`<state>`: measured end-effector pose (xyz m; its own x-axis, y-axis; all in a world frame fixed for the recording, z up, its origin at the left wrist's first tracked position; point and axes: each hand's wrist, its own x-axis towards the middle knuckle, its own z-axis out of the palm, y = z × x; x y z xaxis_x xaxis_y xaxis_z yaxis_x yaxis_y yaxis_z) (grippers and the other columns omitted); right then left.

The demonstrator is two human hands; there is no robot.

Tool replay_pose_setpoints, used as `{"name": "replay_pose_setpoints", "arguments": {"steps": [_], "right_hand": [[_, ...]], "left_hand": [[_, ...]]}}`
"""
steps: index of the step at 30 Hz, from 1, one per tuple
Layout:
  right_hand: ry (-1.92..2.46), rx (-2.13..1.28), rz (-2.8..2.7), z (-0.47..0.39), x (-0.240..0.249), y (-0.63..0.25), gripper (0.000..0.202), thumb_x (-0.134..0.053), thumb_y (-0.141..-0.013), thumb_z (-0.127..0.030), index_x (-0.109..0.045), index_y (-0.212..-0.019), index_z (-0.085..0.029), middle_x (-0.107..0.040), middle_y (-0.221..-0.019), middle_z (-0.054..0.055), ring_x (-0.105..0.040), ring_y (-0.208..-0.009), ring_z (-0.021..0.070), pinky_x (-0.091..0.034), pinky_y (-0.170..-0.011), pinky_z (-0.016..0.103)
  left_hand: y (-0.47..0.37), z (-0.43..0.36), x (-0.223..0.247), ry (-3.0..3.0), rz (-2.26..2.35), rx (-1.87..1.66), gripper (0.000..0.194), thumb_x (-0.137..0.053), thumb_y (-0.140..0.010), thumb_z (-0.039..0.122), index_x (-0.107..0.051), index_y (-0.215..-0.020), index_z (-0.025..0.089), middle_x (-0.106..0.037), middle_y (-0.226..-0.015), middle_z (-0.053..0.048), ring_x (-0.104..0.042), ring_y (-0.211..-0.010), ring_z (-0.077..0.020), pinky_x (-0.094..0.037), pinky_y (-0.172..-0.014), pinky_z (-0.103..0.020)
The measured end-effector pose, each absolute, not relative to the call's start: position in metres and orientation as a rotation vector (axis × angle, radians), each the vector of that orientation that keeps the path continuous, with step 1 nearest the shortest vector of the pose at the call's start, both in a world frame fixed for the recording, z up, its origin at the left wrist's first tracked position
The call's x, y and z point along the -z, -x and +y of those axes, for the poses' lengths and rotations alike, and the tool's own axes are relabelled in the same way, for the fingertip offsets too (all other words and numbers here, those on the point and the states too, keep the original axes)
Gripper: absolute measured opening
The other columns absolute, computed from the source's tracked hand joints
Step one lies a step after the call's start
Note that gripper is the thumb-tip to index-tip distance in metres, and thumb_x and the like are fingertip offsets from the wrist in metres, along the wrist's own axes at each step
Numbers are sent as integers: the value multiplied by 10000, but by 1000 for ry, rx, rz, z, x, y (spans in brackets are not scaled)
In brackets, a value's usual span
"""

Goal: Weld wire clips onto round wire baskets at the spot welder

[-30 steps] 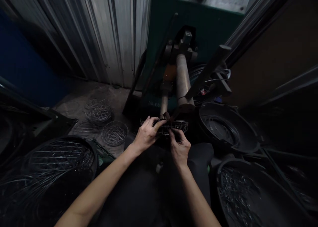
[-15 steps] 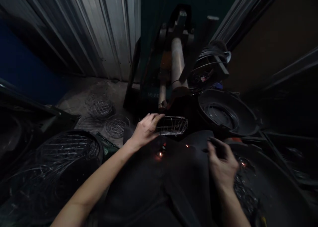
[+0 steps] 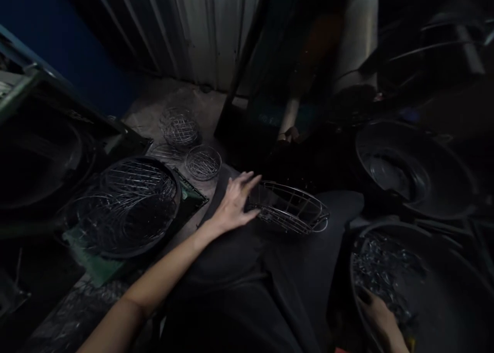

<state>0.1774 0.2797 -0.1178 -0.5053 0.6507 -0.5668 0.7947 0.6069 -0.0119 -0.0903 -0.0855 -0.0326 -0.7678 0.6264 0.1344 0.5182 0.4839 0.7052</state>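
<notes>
A shallow wire basket [image 3: 295, 209] is over my dark-clad lap, tilted with its right end lower. My left hand [image 3: 237, 201] has the basket's left end between thumb and fingers. The index finger stretches along the top edge, the thumb along the lower wires. My right hand [image 3: 378, 314] is low at the right, at the near left side of a large dark tub [image 3: 455, 245] with small shiny metal pieces [image 3: 386, 270] in it. The fingers of that hand are dark and blurred, and whether they hold anything is hidden.
On the left, a round tub [image 3: 179, 198] holds wire grids. Round wire pieces [image 3: 203, 162] and a stack of wire baskets [image 3: 179, 129] are on the floor. A machine with a thick metal cylinder [image 3: 358, 34] stands ahead. Another dark basin [image 3: 455, 198] is at the right.
My right hand has moved down and right to the tub of metal pieces. The wire basket has tilted, and my left fingers are more spread. The glowing sparks are gone, and the view has turned downward.
</notes>
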Motion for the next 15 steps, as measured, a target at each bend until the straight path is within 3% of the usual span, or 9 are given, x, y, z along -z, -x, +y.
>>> {"name": "replay_pose_setpoints", "arguments": {"steps": [4, 7, 9, 12, 15], "right_hand": [[-1375, 446, 2173, 287, 102, -183, 416, -506, -621, -491, -685, -816, -170, -702, -882, 169, -639, -938, 353, -501, -774, 404], [-1570, 460, 2228, 288, 90, -188, 400, -526, -604, -532, -642, -767, -186, -686, -830, 189, -631, -901, 394, -489, -730, 457], [-1692, 463, 2300, 283, 81, -188, 385, -518, -607, -550, -610, -744, -202, -671, -787, 197, -626, -865, 412, -474, -695, 476], [-1875, 491, 2409, 265, 61, -177, 364, -503, -625, -565, -598, -760, -241, -668, -831, 195, -620, -861, 391, -452, -700, 459], [-1950, 742, 2578, 235, 38, -152, 417, -517, -626, -608, -619, -798, -242, -673, -888, 146, -619, -865, 327, -454, -720, 417]], "left_hand": [[105, -95, 41, -1080, 2471, -1104, 878, -688, -721, 372, -189, -1432, 248, -121, -1505, -158, -157, -1387, -357, -180, -1080, -625], [113, -80, 35, -1172, 2449, -1007, 886, -715, -684, 362, -237, -1414, 213, -127, -1502, -168, -118, -1391, -375, -149, -1079, -640], [119, -71, 32, -1185, 2461, -998, 855, -717, -677, 361, -274, -1389, 192, -184, -1485, -173, -143, -1389, -364, -134, -1080, -644], [127, -64, 33, -1229, 2411, -1046, 767, -705, -679, 349, -332, -1329, 190, -351, -1406, -155, -296, -1340, -320, -139, -1093, -625], [132, -63, 34, -1263, 2335, -1173, 676, -695, -659, 292, -393, -1254, 180, -513, -1234, -117, -484, -1187, -264, -297, -1080, -521]]}}
